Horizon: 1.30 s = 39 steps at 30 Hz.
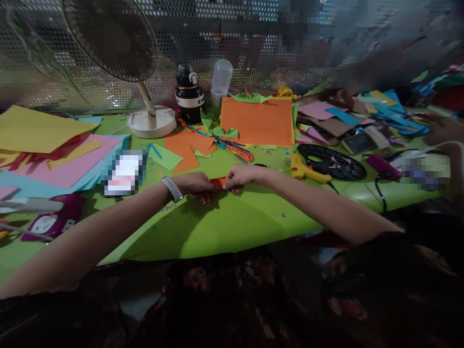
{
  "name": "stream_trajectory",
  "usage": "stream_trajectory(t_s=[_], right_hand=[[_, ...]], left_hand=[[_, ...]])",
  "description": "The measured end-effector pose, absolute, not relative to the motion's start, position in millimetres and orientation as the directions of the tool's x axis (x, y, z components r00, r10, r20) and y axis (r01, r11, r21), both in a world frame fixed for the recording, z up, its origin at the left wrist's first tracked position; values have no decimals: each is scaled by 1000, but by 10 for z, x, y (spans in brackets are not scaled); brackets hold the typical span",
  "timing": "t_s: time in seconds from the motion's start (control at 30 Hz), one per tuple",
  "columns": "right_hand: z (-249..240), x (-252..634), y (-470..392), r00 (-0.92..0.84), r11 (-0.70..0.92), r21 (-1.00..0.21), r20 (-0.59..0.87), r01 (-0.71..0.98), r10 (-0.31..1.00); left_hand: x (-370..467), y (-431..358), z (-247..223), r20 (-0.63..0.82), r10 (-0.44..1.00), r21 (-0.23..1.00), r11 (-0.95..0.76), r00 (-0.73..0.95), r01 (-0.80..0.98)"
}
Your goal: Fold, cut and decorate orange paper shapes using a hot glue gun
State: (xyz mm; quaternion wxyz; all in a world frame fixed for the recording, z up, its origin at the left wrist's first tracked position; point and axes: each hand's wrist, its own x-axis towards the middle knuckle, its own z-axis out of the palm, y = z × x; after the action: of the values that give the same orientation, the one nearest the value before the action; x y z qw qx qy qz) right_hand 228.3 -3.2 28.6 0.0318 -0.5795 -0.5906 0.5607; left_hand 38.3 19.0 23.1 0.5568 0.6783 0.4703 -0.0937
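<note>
A small orange paper piece (219,183) is held between my two hands, just above the green tabletop (217,227). My left hand (197,185), with a pale watch band at the wrist, pinches its left end. The fingers of my right hand (239,178) are closed on its right end. Behind them lie scissors (234,146) with orange handles, cut orange paper (186,147) and a large orange sheet (257,121). Most of the held piece is hidden by my fingers.
A fan (152,122), a dark bottle (189,96) and a clear bottle (221,79) stand at the back. Coloured sheets (43,128) and a phone (125,173) lie left. To the right are a yellow glue gun (308,171), a black disc (331,162), cables and paper scraps.
</note>
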Motion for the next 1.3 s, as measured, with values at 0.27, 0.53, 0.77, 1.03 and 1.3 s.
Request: stream_trajectory(t_s=[0.27,0.53,0.77,1.03,1.3], right_hand=[[267,2309,-24,-332,-284,-704,-600,651,727],[250,2306,-36,-329,-287,-711,-593,642,734],[172,2433,-76,-357,-115,-796,-389,594,849],[145,2445,-194,-277,150,-542,-159,827,948],[158,2490,-163,-346,167,-676,-138,718,928]], left_hand=[[256,174,248,-647,566,657,74,510,751],[4,180,281,-687,544,613,76,482,787],[-35,177,512,-559,710,644,46,429,763],[195,191,254,-40,925,758,-219,378,615],[165,128,271,120,867,558,-462,484,689]])
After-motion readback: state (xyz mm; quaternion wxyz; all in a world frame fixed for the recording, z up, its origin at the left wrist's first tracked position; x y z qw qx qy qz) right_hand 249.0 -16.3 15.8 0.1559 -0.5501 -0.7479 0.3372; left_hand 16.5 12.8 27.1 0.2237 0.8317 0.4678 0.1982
